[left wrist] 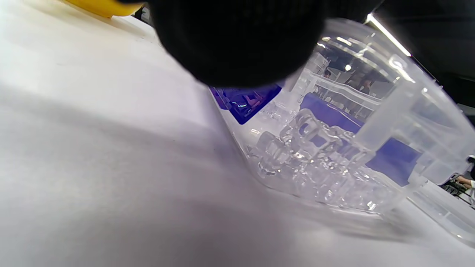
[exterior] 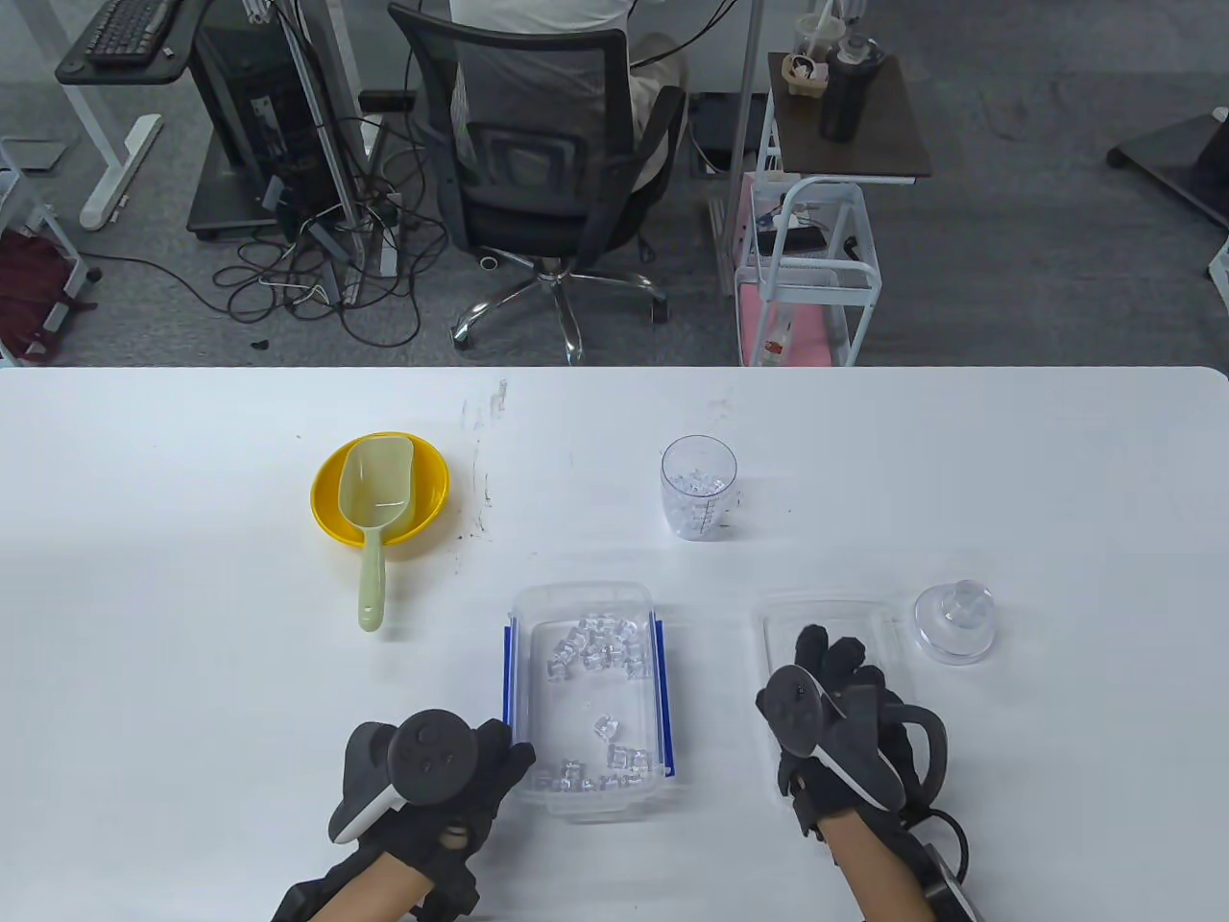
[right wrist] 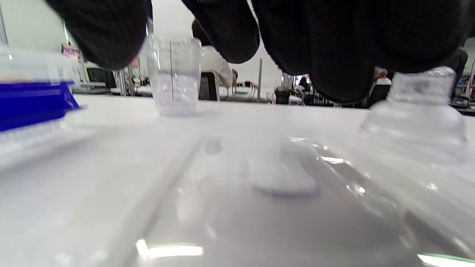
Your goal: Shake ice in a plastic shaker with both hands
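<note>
The clear plastic shaker cup [exterior: 698,499] stands upright at mid table with some ice cubes in its bottom; it also shows in the right wrist view [right wrist: 173,74]. Its clear domed lid [exterior: 953,622] lies apart at the right, also in the right wrist view [right wrist: 415,115]. A clear ice box [exterior: 518,672] with blue clips holds several ice cubes [exterior: 595,648]. My left hand [exterior: 499,759] is at the box's near left corner, fingertips [left wrist: 237,40] touching its wall. My right hand [exterior: 831,663] is spread over the flat box lid [exterior: 864,619], holding nothing.
A yellow bowl [exterior: 331,490] with a pale green scoop [exterior: 373,519] in it sits at the left. The box lid [right wrist: 259,207] lies flat between the ice box [right wrist: 33,100] and the shaker lid. Beyond the table's far edge are a chair and a cart.
</note>
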`<state>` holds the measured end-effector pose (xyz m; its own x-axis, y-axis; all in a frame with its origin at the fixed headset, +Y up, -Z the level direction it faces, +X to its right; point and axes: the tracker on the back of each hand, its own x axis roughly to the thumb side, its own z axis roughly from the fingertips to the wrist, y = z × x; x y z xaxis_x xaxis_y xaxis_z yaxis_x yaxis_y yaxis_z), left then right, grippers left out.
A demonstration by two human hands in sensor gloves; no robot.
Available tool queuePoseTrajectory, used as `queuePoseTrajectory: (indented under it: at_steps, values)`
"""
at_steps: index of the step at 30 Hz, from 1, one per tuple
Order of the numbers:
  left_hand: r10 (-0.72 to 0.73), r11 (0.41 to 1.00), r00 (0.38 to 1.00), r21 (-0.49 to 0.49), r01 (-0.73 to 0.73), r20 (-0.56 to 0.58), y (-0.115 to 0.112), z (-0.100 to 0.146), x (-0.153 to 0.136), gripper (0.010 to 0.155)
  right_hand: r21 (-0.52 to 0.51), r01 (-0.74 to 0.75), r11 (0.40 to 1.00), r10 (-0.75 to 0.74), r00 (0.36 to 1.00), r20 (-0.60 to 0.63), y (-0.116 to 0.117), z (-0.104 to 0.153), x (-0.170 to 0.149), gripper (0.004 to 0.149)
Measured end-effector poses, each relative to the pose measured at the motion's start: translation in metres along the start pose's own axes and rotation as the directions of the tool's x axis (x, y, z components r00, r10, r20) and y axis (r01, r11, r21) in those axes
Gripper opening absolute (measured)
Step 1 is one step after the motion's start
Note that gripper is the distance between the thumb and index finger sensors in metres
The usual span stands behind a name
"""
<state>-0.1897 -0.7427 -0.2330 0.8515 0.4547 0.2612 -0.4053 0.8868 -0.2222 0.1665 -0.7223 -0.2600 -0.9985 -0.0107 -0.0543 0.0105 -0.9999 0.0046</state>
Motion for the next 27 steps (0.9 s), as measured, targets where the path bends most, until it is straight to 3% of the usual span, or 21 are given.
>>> queuePoseTrajectory:
  at_steps: [5, 9, 12, 19, 24, 27]
  values:
    - [-0.061, 0.997, 0.998, 0.057, 0.06, 0.021, 0.002, 0.003, 0.0, 0.047, 0.303, 0.129, 0.944, -0.101, 0.989, -0.107, 0.017, -0.004, -0.012, 0.119]
    - [-0.036, 0.998, 0.999, 0.059, 0.035, 0.023, 0.002, 0.003, -0.003, 0.047, 0.395, 0.097, 0.914, -0.066, 0.994, -0.091, 0.035, -0.008, -0.007, 0.12]
    - [-0.046, 0.997, 0.998, 0.065, 0.044, 0.03, 0.002, 0.003, -0.002, 0.047, 0.379, 0.027, 0.925, -0.004, 0.998, -0.061, 0.039, -0.01, 0.0, 0.118]
    - [-0.019, 0.998, 0.999, 0.064, 0.017, 0.039, 0.002, 0.003, -0.004, 0.047, 0.41, 0.01, 0.912, -0.007, 1.0, -0.01, 0.038, -0.009, 0.01, 0.121]
    - [0.001, 0.997, 0.998, 0.074, -0.006, 0.056, 0.001, 0.003, -0.005, 0.047, 0.341, -0.007, 0.94, -0.021, 0.997, 0.078, 0.028, -0.006, 0.013, 0.119]
    - [-0.002, 0.996, 0.998, 0.09, -0.004, 0.063, 0.0, 0.003, -0.005, 0.048, 0.23, 0.057, 0.972, -0.087, 0.989, 0.122, 0.013, -0.003, 0.013, 0.111]
